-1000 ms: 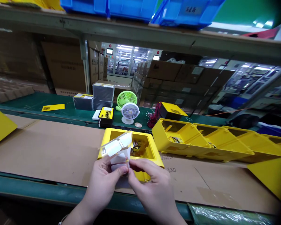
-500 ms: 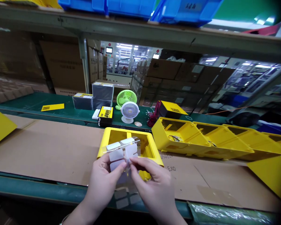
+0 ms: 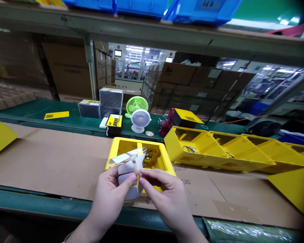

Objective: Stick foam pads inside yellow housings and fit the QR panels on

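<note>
A clear sheet of white stickers [image 3: 126, 167], rounded squares in form, is held up in front of me, curled and tilted. My left hand [image 3: 114, 192] grips its left side, thumb on the front. With thumb and forefinger, my right hand [image 3: 164, 195] pinches the sheet's right edge, where one white sticker [image 3: 140, 161] bends upward. Whether that sticker is parted from the backing, I cannot tell. Right behind the sheet lies a yellow plastic housing [image 3: 169, 165], open on top, with small parts showing inside. The hands and sheet hide its near side.
On the right stands a row of yellow housings [image 3: 200, 157]. Behind are a white fan [image 3: 141, 119], a green fan [image 3: 136, 103], black-and-yellow boxes [image 3: 114, 121] and red wires [image 3: 167, 125]. Cardboard [image 3: 53, 158] covers the bench. Blue bins [image 3: 142, 8] sit on the shelf overhead.
The sheet has curled, and its right side now bends upward at my right fingers. Its lower part no longer hangs flat below my hands. Small parts inside the housing have come into view.
</note>
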`<state>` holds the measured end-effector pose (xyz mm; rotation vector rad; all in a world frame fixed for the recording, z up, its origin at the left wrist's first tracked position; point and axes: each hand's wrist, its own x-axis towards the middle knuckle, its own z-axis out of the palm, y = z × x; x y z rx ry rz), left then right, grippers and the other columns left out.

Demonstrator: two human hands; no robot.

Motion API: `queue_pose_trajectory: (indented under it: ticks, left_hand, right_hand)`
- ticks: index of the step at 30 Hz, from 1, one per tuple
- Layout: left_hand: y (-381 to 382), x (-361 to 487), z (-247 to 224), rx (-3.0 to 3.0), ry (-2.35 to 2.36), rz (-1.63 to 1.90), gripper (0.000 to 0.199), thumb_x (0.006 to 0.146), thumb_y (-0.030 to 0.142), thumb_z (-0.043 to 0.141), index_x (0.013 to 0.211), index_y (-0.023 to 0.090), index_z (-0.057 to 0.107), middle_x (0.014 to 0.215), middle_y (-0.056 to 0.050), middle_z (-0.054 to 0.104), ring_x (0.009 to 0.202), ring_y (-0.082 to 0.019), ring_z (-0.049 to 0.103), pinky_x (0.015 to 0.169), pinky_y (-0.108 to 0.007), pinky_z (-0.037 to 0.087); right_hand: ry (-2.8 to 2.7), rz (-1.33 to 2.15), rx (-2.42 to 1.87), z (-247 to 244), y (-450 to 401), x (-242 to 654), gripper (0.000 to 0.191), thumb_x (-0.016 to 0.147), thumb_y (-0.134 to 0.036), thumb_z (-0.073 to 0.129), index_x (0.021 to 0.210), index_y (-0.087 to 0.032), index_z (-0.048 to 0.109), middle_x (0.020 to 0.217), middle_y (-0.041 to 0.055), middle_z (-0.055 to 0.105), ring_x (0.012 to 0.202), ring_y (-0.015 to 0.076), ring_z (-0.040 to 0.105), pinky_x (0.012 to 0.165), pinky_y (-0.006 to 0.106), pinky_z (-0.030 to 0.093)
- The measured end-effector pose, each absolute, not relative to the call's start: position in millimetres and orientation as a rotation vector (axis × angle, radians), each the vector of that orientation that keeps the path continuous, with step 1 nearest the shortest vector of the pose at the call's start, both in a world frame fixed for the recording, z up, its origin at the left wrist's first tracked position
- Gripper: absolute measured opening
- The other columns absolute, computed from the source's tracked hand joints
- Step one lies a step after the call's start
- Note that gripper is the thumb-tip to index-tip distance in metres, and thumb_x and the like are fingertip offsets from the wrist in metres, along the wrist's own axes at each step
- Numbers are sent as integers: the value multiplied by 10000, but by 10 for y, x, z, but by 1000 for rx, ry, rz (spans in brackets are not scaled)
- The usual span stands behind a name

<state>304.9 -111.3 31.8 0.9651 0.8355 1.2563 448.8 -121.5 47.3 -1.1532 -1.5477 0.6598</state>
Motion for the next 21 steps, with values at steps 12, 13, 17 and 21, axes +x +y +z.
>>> queue_pose_trajectory:
  ticks: [12, 13, 17, 21]
  left_hand:
    - [-1151, 3033, 379, 1155, 1052, 1267, 346, 702, 253, 702, 1021, 143, 624, 1012, -75, 689, 869, -213, 666, 773, -283, 552]
    - [-1150, 3030, 375, 1167, 1052, 1269, 330, 705, 256, 700, 1006, 144, 628, 1007, -73, 690, 862, -211, 667, 771, -281, 551]
    - [-1166, 3037, 363, 1187, 1068, 1300, 281, 713, 256, 688, 966, 142, 639, 978, -72, 696, 826, -199, 671, 743, -269, 553]
    - [-1165, 3037, 364, 1151, 1078, 1328, 239, 716, 239, 684, 928, 137, 641, 944, -72, 702, 819, -189, 672, 738, -254, 553]
  right_hand:
    - [-1562, 790, -1072, 413, -1179, 4520, 164, 730, -212, 692, 890, -245, 712, 846, 26, 708, 745, 182, 672, 663, 265, 579]
    - [-1572, 763, -1072, 419, -1186, 4510, 166, 732, -204, 689, 891, -248, 712, 844, 23, 708, 743, 176, 671, 663, 257, 578]
    - [-1627, 635, -1086, 414, -1217, 4472, 176, 749, -188, 669, 911, -247, 705, 870, 21, 703, 779, 169, 663, 697, 254, 568]
    - [-1739, 551, -1079, 398, -1240, 4486, 230, 780, -163, 636, 990, -253, 668, 918, 7, 684, 811, 138, 641, 733, 227, 545]
